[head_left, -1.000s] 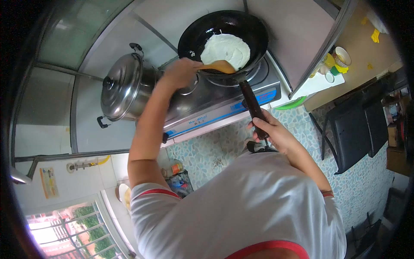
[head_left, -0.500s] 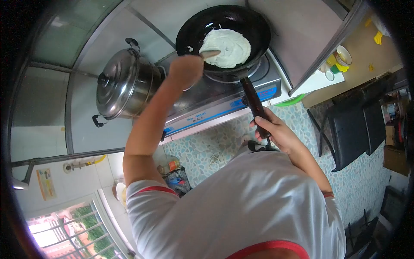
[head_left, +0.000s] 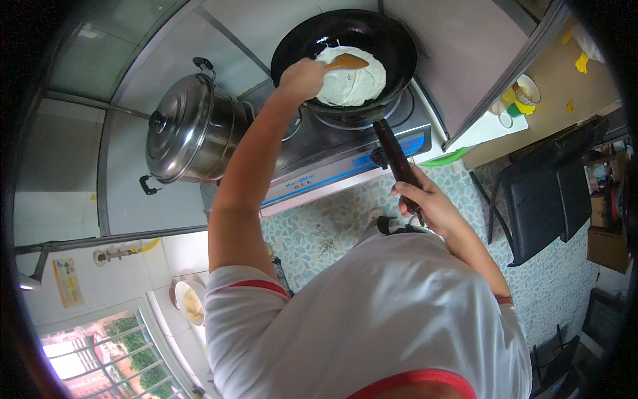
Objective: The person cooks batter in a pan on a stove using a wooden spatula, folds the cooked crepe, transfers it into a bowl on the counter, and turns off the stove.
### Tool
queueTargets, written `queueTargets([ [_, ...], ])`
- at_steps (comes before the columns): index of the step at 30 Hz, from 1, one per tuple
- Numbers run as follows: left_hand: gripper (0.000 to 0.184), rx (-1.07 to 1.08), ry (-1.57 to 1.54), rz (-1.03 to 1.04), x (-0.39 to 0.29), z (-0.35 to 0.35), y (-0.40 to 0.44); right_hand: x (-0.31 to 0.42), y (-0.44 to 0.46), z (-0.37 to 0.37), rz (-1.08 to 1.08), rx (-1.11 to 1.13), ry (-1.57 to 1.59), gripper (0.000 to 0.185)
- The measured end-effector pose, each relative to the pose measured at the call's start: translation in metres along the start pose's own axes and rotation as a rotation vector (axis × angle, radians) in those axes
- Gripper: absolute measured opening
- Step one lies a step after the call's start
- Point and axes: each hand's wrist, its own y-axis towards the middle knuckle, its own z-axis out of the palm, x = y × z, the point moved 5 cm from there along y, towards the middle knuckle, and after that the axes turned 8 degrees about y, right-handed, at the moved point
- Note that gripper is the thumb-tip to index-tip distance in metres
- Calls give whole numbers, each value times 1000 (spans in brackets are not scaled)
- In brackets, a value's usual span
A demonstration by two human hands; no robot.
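Observation:
A wooden spatula point(head_left: 348, 62) is held in my left hand point(head_left: 303, 80), its fingers closed around the handle. Its blade lies over the upper part of a round, white, spread-out layer point(head_left: 353, 86) in a black wok point(head_left: 393, 41). The wok rests on the right burner of a gas stove point(head_left: 319, 159). Below it, my right hand point(head_left: 428, 203) is wrapped around the end of the dark wok handle point(head_left: 392, 149). What the white layer is made of cannot be told.
Left of the wok stands a lidded steel pot point(head_left: 189, 126). A white bowl point(head_left: 191, 302) is at the lower left. A small bowl point(head_left: 528, 90) and containers are at the right, above a black chair point(head_left: 545, 199). A partition point(head_left: 515, 73) stands right of the wok.
My left hand has moved up and right, carrying the spatula from the wok's near edge over the white layer to its upper part. My right hand keeps its grip on the handle.

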Motion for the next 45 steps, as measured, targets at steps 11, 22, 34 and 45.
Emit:
queueTargets([
  [11, 31, 2, 28, -101, 49, -46, -18, 50, -8, -53, -133, -129, 21, 48],
  [22, 25, 184, 309, 121, -8, -57, -72, 64, -9, -63, -168, -147, -30, 50],
  [34, 30, 63, -61, -150, -41, 1, 28, 66, -10, -63, -183, -205, -107, 48],
  [45, 30, 137, 7, 135, 1, -32, -51, 65, -9, -66, -167, -172, -102, 47],
])
